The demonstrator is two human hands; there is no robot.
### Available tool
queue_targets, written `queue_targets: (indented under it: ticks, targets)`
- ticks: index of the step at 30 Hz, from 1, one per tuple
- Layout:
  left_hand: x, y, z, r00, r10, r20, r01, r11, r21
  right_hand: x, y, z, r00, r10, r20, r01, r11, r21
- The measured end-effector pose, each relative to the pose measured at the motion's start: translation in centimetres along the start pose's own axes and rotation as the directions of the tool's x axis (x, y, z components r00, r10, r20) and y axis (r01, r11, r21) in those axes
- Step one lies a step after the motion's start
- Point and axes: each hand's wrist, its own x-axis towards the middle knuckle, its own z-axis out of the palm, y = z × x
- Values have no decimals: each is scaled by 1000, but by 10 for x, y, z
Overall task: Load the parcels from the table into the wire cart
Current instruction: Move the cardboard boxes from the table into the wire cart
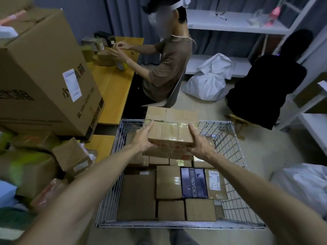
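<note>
parcel packing room: cartons point(40, 71), shelving point(235, 25)

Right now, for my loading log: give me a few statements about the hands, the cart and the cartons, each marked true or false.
1. The left hand and right hand hold one taped parcel over the wire cart. True.
2. The wire cart is empty. False: cardboard parcels cover most of its floor.
3. A dark BENLYDES box lies in the cart. True.
4. The large carton with the white label stands inside the cart. False: it stands outside, to the cart's left.
</note>
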Motion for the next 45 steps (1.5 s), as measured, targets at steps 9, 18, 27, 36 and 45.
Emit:
queue_targets:
  ticks: [9,18,27,36,45]
  targets:
    - [67,-12,64,987,-161,14,161,987,-21,72,69,9,988,-5,153,-10,995,98]
    - [90,-79,153,964,-253,81,257,966,-39,99,144,77,966,30,255,-51,996,75]
    - [158,-171,195,959,-261,108,266,963,-35,167,181,164,949,96,299,-204,912,357]
    - [232,-258,229,976,-211,56,213,976,-38,253,228,240,970,72,234,-132,959,250]
    - [261,-294,230,991,-130,25,122,973,194,286,253,276,996,-34,88,33,999,10]
